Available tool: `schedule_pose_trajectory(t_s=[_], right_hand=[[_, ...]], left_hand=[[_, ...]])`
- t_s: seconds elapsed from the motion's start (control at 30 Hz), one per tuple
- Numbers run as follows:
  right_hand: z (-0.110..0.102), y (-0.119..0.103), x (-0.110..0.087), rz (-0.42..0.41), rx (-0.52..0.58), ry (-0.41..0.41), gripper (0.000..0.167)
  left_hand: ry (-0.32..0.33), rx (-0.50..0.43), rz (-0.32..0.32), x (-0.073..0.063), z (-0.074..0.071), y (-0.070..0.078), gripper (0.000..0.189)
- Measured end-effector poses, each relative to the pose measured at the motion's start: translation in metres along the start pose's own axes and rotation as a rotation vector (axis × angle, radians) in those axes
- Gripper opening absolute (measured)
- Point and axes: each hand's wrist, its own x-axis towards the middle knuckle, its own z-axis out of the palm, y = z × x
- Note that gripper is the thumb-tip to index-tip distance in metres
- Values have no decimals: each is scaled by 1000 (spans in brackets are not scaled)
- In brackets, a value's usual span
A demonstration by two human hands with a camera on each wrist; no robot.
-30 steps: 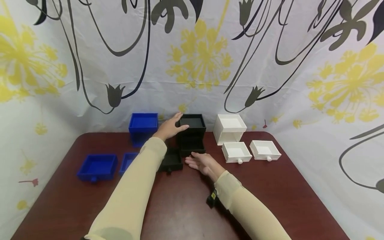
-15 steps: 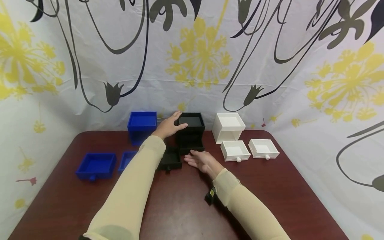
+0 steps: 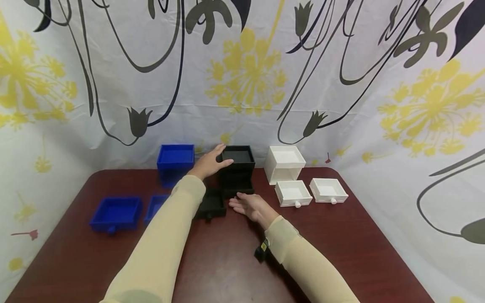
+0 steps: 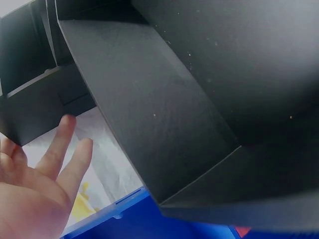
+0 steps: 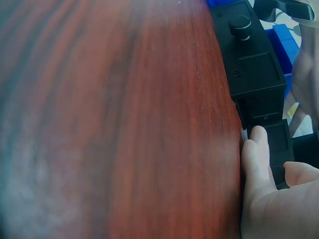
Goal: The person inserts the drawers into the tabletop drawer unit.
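A black two-tier cabinet stands at the back middle, with a drawer in its lower part. Spread along the cabinet's left side is my left hand, fingers straight and thumb apart at the upper edge. My right hand lies low in front of that drawer, palm turned left, fingers extended. In the right wrist view, a dark knob shows between its thumb and fingers. A loose black drawer sits to the left, partly behind my left sleeve; its knob faces outward.
A blue cabinet stands at the back left, with two blue drawers before it, one partly behind my sleeve. At the right are a white cabinet and two white drawers. A patterned cloth hangs behind the table.
The head view has shifted slightly. Both hands keep their places by the black cabinet, and the drawers stay put.
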Motion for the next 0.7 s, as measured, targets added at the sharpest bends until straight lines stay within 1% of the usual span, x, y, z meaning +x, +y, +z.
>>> schedule_pose_trajectory(t_s=[0.13,0.33,0.43,0.7], right_hand=[[0,1,2,3,3,5,44],[0,-3,2,-8,6,23,42],[1,-4,2,0,10,25,40],[1,-4,2,11,15,23,41]], left_hand=[[0,0,-3,-1,0,0,87],[5,-7,14,-1,-3,4,89],[0,0,13,-2,-4,4,89],[-8,-19,8,-2,-3,2,87]])
